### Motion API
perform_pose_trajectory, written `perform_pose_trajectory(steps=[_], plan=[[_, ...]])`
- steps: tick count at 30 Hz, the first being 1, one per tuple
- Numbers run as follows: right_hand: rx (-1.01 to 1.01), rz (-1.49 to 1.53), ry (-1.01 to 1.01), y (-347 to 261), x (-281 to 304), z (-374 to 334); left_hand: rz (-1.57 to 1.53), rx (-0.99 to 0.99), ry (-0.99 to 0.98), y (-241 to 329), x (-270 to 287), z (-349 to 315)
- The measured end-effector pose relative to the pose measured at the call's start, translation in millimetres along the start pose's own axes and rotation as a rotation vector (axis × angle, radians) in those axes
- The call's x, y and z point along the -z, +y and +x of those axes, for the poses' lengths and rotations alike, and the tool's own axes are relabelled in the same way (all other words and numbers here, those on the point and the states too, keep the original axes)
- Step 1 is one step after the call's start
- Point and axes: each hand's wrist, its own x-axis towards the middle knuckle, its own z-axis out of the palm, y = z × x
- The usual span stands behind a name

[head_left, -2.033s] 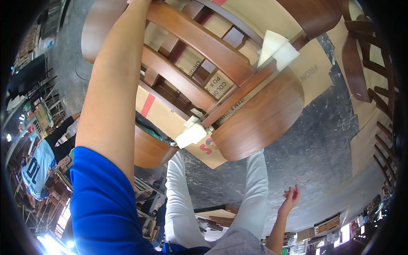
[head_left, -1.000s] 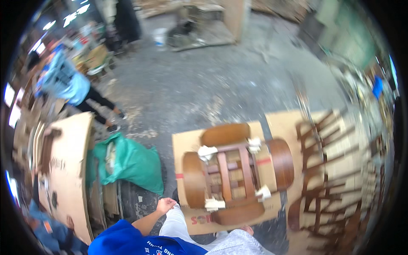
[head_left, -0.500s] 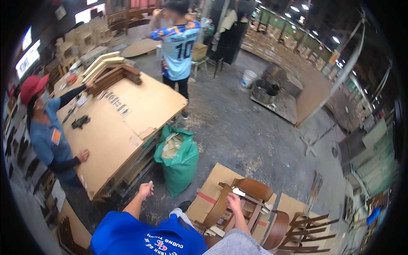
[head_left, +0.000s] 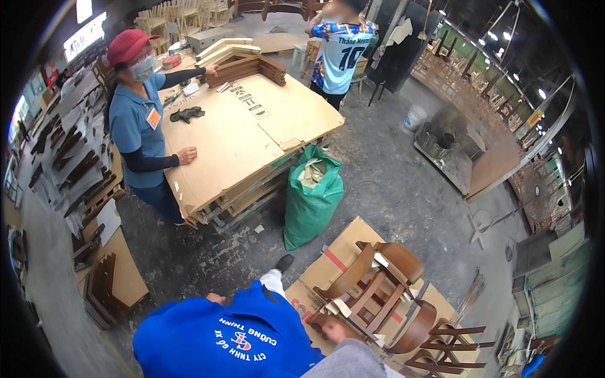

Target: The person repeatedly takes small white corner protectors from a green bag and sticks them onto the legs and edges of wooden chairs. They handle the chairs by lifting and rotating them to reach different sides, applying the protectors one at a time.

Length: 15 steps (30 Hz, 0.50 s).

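Observation:
My left hand (head_left: 216, 298) shows only as a small patch beside my blue shirt, its fingers hidden. Low over the near left corner of a brown wooden chair frame (head_left: 376, 298), my right hand (head_left: 334, 331) is smeared; whether it holds or touches anything cannot be made out. Curved brown panels (head_left: 348, 273) stand around the slats of that frame. White padding pieces (head_left: 341, 307) are tucked at its corners. The frame lies on a flat cardboard sheet (head_left: 321, 272) on the floor.
A green sack (head_left: 313, 208) full of scraps stands ahead, beside a cardboard-topped worktable (head_left: 233, 160). One person (head_left: 138, 120) touches stacked brown wood parts there; another (head_left: 343, 53) stands beyond. Brown chair legs (head_left: 450, 346) lie to the right, and wood pieces (head_left: 104, 277) to the left.
The view has swung left, so the scene sits further right. My left hand has drawn back against my body, and my right hand has come down from the chair frame's middle to its near side.

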Motion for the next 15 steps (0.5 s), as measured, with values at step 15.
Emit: perform_pose_trajectory(steps=[15], plan=[[-0.12,1.365,0.379,-159.1,-68.4,50.4,-0.845,-0.212,0.091,131.5,256.1,104.0]])
